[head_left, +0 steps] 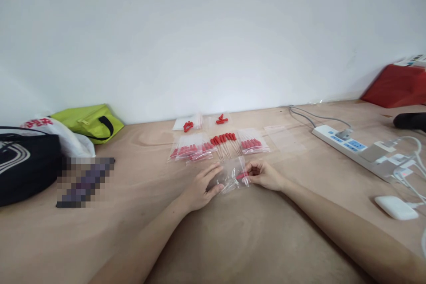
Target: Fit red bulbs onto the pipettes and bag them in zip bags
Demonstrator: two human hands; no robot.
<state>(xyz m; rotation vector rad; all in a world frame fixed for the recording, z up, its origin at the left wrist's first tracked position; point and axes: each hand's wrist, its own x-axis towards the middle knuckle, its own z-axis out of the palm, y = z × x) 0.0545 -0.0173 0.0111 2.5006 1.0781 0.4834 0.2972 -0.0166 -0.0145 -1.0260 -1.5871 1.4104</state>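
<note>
In the head view, my left hand (203, 188) grips the left side of a small clear zip bag (229, 169), its thumb along the near edge. At the bag's right end, my right hand (264, 175) pinches a thin stick with a red handle (242, 176), its slim end lying inside the bag. Just beyond the hands, several loose red-handled sticks (223, 138) lie in a row, handles pointing away from me. Filled bags of red-handled sticks (189, 150) overlap on the left, and another filled bag (252, 143) lies on the right.
Small red pieces (188, 126) and more red pieces (221, 119) lie on bags near the wall. A flat clear bag (284, 137) is at right, beside a power strip (346, 146) with cables and a white charger (396, 207). Left are a black bag (29, 171) and green bag (93, 122).
</note>
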